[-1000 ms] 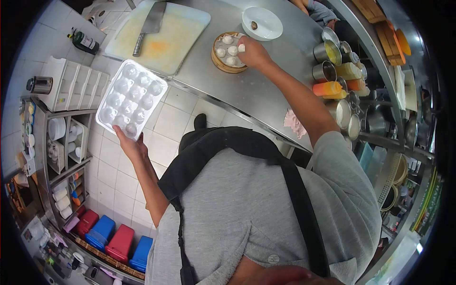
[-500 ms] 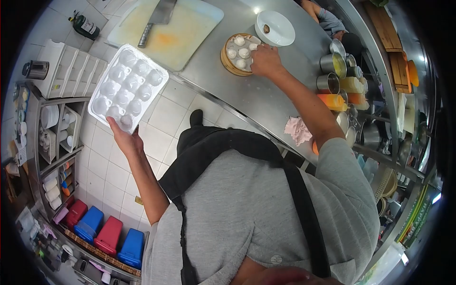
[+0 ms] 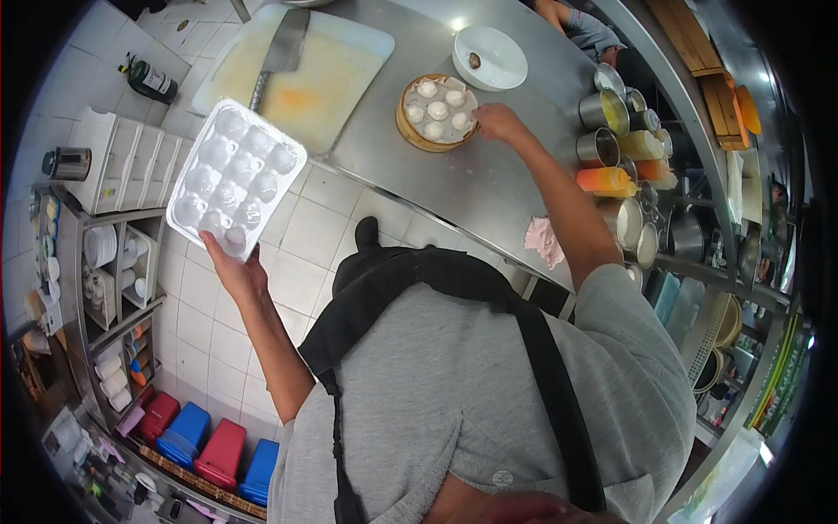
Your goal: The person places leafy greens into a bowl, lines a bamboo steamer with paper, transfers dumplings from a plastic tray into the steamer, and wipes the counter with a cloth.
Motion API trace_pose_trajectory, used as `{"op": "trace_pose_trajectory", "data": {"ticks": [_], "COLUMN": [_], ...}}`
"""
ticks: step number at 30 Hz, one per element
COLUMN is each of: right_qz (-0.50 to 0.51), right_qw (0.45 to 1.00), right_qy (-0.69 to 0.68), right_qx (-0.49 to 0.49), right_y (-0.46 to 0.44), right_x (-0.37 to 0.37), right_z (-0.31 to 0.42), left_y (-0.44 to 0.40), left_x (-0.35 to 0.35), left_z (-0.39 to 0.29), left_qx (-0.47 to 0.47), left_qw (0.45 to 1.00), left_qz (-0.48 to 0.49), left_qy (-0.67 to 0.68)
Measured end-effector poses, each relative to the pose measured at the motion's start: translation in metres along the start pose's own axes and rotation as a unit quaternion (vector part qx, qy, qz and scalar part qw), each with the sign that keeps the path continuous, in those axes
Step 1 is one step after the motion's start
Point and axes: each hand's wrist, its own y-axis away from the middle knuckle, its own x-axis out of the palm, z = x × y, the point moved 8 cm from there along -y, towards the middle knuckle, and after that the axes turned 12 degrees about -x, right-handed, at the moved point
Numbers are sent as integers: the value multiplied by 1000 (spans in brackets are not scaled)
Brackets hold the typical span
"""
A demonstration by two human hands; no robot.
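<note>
A white molded plastic tray with rows of round, clear-looking wells is tilted in my left hand, held by its near edge, thumb on top. On the steel counter, a round bamboo steamer holds several white dumplings on a pale liner. My right hand is closed at the steamer's right rim, beside the outermost dumpling; its fingertips are partly hidden and appear to pinch the rim. Just behind the steamer stands a white bowl with a small brown lump in it.
A cleaver lies on a white cutting board. Sauce bottles and metal pots line the counter's right side, near a pink cloth. Another person's arm shows at the top right. Lidded bins stand lower left.
My right hand has drawn back from over the dumplings to the steamer's right rim, uncovering the dumpling there. The left hand still holds the tray; the view has shifted slightly.
</note>
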Motion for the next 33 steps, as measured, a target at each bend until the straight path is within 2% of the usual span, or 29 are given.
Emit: {"op": "trace_pose_trajectory", "data": {"ticks": [1,6,10,12,16,18,20,21,22,23,24,25,27,28,29,30,31,32,33], "right_qz": [-3,-151,-137,-126,-149,-114,-118,-151,-168,-116,-196,-169,-230,-231,-201,-170,-203,-283,-281], "right_qw": [1000,987,987,991,989,966,933,976,968,911,941,963,943,945,932,871,883,838,860], "right_qy": [-1,23,-19,23,19,207,317,151,-25,395,273,94,51,47,260,457,420,460,421], "right_qx": [1,51,76,21,11,-107,-124,31,183,3,49,189,236,227,152,54,52,-85,-68], "right_y": [3,38,70,90,132,141,144,140,138,119,87,84,59,53,36,2,-35,-56,-58], "right_x": [-3,-22,-32,-46,-95,-122,-163,-187,-195,-213,-219,-230,-238,-238,-239,-223,-205,-181,-174], "right_z": [5,34,17,0,-59,-83,-112,-149,-184,-162,-271,-271,-303,-316,-314,-310,-386,-417,-409], "left_y": [-1,-13,-18,-21,-32,-32,-28,-26,-22,-15,-4,6,24,31,32,27,29,39,47], "left_x": [1,5,9,13,9,12,16,16,16,14,19,20,28,27,23,19,6,3,9], "left_z": [-2,-9,-18,-24,-26,-24,-23,-23,-21,-22,-24,-29,-32,-37,-36,-32,-40,-49,-52], "left_qx": [1,-2,-7,-4,-11,-12,-4,3,5,7,-2,11,9,15,26,15,14,30,44], "left_qw": [1000,1000,999,999,999,1000,1000,1000,999,998,997,996,997,998,997,999,1000,999,998], "left_qz": [3,-9,-20,-20,-8,-9,8,-4,-34,-66,-74,-83,-76,-64,-76,-39,-13,-24,-37], "left_qy": [-1,-8,-30,-37,-30,-22,-21,-18,-19,-22,-17,-14,-24,-9,-7,0,7,6,4]}}
